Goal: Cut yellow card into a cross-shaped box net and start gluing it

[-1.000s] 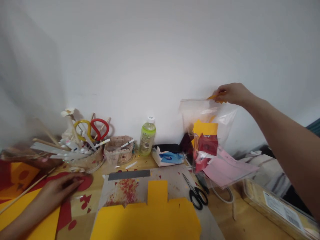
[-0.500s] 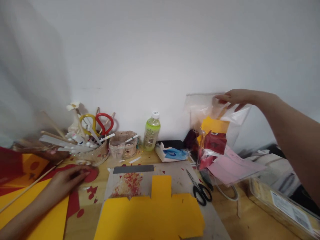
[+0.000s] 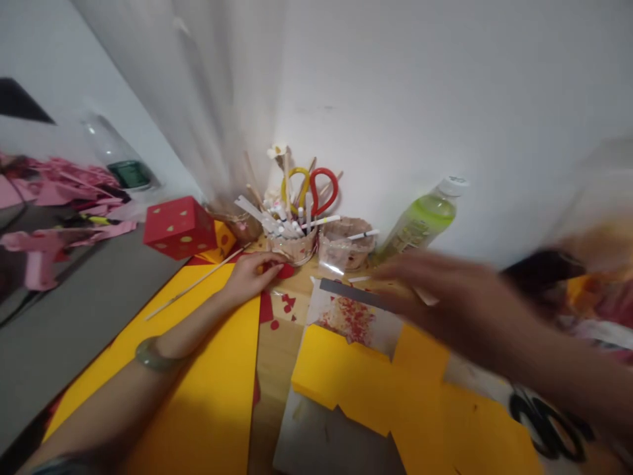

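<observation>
My left hand [image 3: 252,276] rests low over the table, fingers curled and pinched together beside a round red paper piece [image 3: 287,271]; what lies between the fingertips is hidden. My right hand [image 3: 445,297] is blurred, its fingers stretched out above a yellow cut paper sheet [image 3: 366,376] with tabs and notches. Nothing shows in the right hand. Below my left forearm lies a large yellow sheet [image 3: 208,396] with a thin wooden stick [image 3: 192,287] across it. Small red scraps [image 3: 287,302] are scattered near the left hand.
Behind stand a basket [image 3: 291,247] of pens and scissors, a second basket [image 3: 346,247] and a green drink bottle [image 3: 420,218]. A red paper cube [image 3: 179,227] and pink glue gun [image 3: 42,254] are on the left. Black-handled scissors [image 3: 546,425] lie right.
My right hand has left the clear plastic bag at the right and moved left, over the yellow cut sheet. The view has turned left, and my left hand stays by the red paper.
</observation>
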The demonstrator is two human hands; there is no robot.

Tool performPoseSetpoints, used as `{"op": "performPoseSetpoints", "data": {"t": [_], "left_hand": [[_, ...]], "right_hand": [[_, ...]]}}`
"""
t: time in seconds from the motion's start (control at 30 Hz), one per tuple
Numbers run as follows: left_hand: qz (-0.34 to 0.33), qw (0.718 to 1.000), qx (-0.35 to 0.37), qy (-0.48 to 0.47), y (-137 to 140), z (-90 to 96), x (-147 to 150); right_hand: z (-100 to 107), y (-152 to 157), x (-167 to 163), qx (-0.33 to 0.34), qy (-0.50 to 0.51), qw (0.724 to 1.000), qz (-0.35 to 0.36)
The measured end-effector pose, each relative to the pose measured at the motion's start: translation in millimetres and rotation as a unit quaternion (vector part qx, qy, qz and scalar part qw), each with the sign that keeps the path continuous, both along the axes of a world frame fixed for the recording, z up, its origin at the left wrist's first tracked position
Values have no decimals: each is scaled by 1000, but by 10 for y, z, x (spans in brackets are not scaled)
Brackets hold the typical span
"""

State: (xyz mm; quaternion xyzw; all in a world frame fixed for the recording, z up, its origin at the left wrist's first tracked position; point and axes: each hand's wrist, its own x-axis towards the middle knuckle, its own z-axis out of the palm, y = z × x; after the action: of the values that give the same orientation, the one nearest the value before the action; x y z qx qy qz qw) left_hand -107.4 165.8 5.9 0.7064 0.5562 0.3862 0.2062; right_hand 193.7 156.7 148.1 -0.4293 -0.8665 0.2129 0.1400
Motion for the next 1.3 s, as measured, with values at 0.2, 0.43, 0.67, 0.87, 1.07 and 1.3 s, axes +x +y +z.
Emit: {"op": "performPoseSetpoints", "data": {"t": [0.2, 0.43, 0.67, 0.87, 1.07, 1.3], "left_hand": [[-14, 1000, 18, 8, 23, -14, -11], [-11, 1000, 0, 0, 58, -64, -37], [-9, 999, -12, 33, 49, -43, -29], [-17, 996, -5, 87, 40, -29, -7], [-25, 984, 51, 171, 32, -55, -17], [-26, 958, 79, 275, -97, 81, 38]], "right_hand": [[-1019, 111, -1069, -33, -23, 983, 180], [-1379, 414, -1243, -63, -37, 981, 179], [-1454, 406, -1209, -57, -42, 981, 180], [-1424, 318, -1122, -25, -20, 988, 152], [-1360, 297, -1133, -16, -33, 990, 136], [-1352, 255, -1129, -7, -8, 992, 129]]}}
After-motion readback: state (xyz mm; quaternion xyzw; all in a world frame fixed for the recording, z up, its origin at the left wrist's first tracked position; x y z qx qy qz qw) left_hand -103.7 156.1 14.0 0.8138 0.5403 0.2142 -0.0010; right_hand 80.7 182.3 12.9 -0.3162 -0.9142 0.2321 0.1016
